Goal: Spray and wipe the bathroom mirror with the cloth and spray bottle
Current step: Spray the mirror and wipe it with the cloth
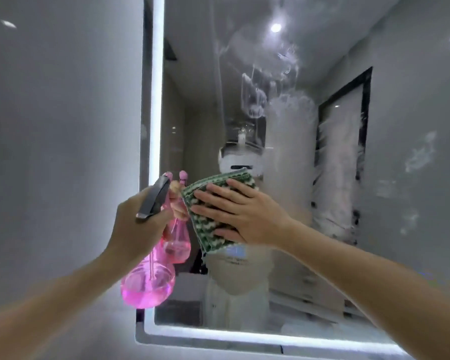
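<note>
1. Plainly, the mirror is the largest thing: a rigid, fragile pane fixed to the wall, framed by a lit strip along its left and bottom edges. It fills the view from about 11 o'clock round to 5 o'clock. White spray film and streaks cover the glass from 12 o'clock to 3 o'clock, so much wiping looks to remain. I judge it wants firm, flat pressure, not a grip, and wet glass will let the cloth slide easily.

2. Next, the spray bottle hangs at about 8 o'clock from centre, just in front of the mirror's left edge, with its reflection close beside it. It is pink, see-through and bulb-shaped, with liquid low in the bulb, so probably light. Hard plastic, likely slick when wet; the narrow neck under the grey trigger head is the sensible place to hold.

3. Then the cloth, a folded green-and-white weave near centre, lies flat against the glass. It looks soft, limp and thick, best handled under a spread palm so that it does not bunch.

4. The right hand presses the cloth to the mirror, fingers straight and spread, pinching nothing.

5. The left hand is clenched round the bottle's neck, the bulb dangling below.
</note>
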`<state>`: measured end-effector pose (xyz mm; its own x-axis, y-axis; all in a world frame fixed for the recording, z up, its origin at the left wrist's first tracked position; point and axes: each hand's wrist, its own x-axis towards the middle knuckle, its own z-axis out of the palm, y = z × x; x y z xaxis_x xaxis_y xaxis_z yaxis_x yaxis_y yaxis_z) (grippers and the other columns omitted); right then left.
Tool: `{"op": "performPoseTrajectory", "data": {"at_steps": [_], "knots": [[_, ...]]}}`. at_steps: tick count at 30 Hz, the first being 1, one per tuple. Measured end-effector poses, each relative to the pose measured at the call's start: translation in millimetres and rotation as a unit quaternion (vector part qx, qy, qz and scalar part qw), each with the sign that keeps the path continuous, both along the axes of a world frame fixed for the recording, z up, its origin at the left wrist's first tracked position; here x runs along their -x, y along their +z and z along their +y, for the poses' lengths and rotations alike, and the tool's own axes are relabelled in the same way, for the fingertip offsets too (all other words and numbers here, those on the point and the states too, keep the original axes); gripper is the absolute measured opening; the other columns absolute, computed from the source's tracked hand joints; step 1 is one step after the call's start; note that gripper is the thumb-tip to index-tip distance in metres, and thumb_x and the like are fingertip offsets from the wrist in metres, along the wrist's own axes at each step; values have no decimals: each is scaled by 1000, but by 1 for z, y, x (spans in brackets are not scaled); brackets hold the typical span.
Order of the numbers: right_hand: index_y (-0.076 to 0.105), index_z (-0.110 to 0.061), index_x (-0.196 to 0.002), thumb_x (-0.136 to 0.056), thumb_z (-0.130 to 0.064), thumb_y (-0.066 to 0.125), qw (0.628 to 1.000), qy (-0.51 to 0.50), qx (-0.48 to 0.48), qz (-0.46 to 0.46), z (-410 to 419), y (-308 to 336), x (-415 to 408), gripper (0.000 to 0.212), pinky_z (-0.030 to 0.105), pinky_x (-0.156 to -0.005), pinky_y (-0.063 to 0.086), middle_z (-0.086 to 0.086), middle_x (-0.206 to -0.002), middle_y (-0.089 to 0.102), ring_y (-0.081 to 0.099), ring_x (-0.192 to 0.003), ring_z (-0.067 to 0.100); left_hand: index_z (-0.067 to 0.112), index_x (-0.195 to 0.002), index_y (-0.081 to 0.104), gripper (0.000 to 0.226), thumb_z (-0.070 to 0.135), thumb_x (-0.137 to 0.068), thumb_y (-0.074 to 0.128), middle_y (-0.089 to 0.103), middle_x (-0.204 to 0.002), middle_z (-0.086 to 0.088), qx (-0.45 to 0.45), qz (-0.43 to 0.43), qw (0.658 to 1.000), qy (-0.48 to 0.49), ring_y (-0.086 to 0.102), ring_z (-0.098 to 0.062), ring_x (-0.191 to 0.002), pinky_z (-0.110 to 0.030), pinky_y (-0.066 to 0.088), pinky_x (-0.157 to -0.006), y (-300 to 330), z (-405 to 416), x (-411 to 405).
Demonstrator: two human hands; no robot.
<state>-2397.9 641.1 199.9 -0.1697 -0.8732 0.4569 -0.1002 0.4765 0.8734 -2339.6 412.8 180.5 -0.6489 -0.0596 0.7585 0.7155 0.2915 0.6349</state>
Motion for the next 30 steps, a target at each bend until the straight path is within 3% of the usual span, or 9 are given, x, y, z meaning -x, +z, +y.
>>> {"op": "performPoseTrajectory", "data": {"at_steps": [2, 4, 7, 10, 14, 17, 24, 30], "knots": [[33, -24, -147, -99, -49, 32, 1000, -9, 8, 12, -1, 38, 0, 54, 41, -117, 17, 0, -153, 29, 23, -143, 20, 18, -80, 59, 33, -14, -76, 55, 56, -56, -21, 3, 42, 999, 28, 54, -24, -42, -26, 47, -39, 37, -4, 3], [31, -24, -148, -99, -49, 31, 1000, -15, -5, 6, -2, 70, 0, 55, 42, -118, 14, 0, -154, 28, 21, -144, 20, 12, -86, 60, 27, -13, -78, 54, 58, -67, -29, -12, 72, 997, 31, 55, -22, -40, -25, 49, -40, 73, -9, 6], [29, -24, -149, -99, -48, 28, 999, -28, 0, 17, -8, 116, -1, 55, 41, -118, 11, 0, -155, 25, 19, -144, 20, 9, -97, 63, 29, -11, -78, 53, 65, -79, -11, -51, 97, 994, 23, 54, -11, -34, -24, 49, -40, 123, -16, 11], [29, -24, -148, -99, -48, 25, 998, -40, 37, 26, -15, 165, -3, 55, 40, -117, 9, 0, -155, 26, 20, -144, 21, 21, -90, 63, 31, -7, -78, 54, 68, -87, -2, -78, 107, 991, 12, 54, -9, -34, -29, 51, -43, 167, -21, 10], [10, -29, -151, -95, -53, 7, 991, -97, 85, 21, -22, 228, -6, 61, 36, -117, -6, -3, -159, 8, 3, -146, 16, 26, -80, 60, 29, -3, -80, 56, 68, -90, -7, -85, 111, 990, -8, 53, -9, -34, -23, 51, -41, 213, -22, 8], [0, -34, -150, -91, -57, 0, 986, -114, 116, 38, -28, 263, -6, 63, 31, -115, -13, -8, -159, -2, -5, -146, 12, 23, -83, 61, 22, 2, -80, 59, 69, -93, -16, -68, 108, 992, -18, 55, -13, -36, -24, 52, -41, 239, -22, 10], [-7, -35, -149, -99, -53, 13, 977, -111, 182, 28, -37, 326, -10, 57, 33, -117, -9, -11, -158, -11, -9, -145, 10, 7, -100, 62, 25, 0, -77, 58, 67, -93, -26, -68, 115, 991, -21, 56, -20, -37, -37, 55, -55, 272, -24, 19], [-3, -33, -151, -100, -52, 15, 948, -103, 302, 18, -39, 378, -13, 57, 34, -118, -7, -10, -158, -8, -8, -145, 10, 6, -91, 65, 17, -2, -79, 55, 67, -96, -24, -86, 119, 989, -23, 54, -16, -35, -25, 51, -40, 278, -35, 16]]}}
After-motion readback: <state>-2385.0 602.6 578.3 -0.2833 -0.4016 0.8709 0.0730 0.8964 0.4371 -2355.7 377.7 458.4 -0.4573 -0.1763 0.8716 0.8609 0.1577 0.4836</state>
